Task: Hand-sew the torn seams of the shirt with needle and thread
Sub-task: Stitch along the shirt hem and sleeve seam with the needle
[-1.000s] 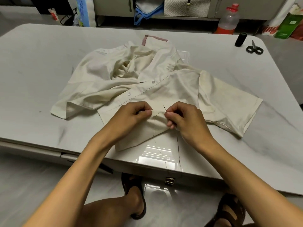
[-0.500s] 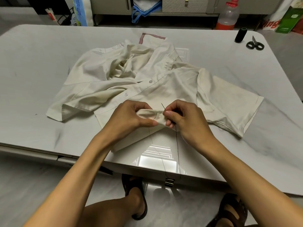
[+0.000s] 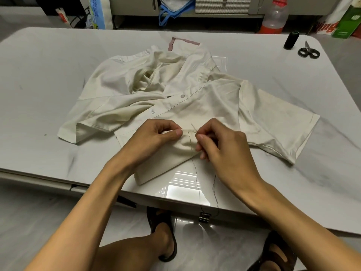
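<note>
The left hand (image 3: pixel 156 133) pinches a raised fold of the shirt (image 3: pixel 214 98) taut. The right hand (image 3: pixel 222 147), just beside it, pinches the needle (image 3: pixel 193 127), whose long axis slants up and away from that grip, leaning toward the left hand. Best drawn straight along that axis, so the thread (image 3: pixel 196 173) hanging below the right hand follows without snagging.

Creased matt cream cloth shirt (image 3: pixel 195 90) on a smooth, glossy grey marble-look table (image 3: pixel 48 75); black-handled metal scissors (image 3: pixel 308 50).

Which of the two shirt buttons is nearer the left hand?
The lower small white round button, just above the left hand; the other button lies farther up.
</note>
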The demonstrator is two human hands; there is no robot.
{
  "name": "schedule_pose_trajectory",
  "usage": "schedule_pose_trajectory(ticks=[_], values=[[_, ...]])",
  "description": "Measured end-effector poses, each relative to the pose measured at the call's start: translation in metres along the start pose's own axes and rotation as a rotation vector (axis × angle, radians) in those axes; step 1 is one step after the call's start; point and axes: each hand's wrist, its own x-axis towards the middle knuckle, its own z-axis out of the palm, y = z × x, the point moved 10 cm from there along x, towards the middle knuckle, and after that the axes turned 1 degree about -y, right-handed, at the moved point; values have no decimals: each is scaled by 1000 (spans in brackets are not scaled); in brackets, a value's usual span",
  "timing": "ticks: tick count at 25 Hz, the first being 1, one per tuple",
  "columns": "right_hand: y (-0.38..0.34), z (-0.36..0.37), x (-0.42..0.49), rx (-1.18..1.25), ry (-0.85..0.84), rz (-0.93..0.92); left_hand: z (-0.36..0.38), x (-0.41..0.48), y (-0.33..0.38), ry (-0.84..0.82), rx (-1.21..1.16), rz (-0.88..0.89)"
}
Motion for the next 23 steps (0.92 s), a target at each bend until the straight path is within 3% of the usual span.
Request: schedule_pose_trajectory(ticks=[4, 23], values=[[6, 20, -3, -86, -138, 45, 0, -1, 0, 6, -44, -7], [10, 19, 0, 16, -137, 99, -1, -2, 4, 20, -55, 28]])
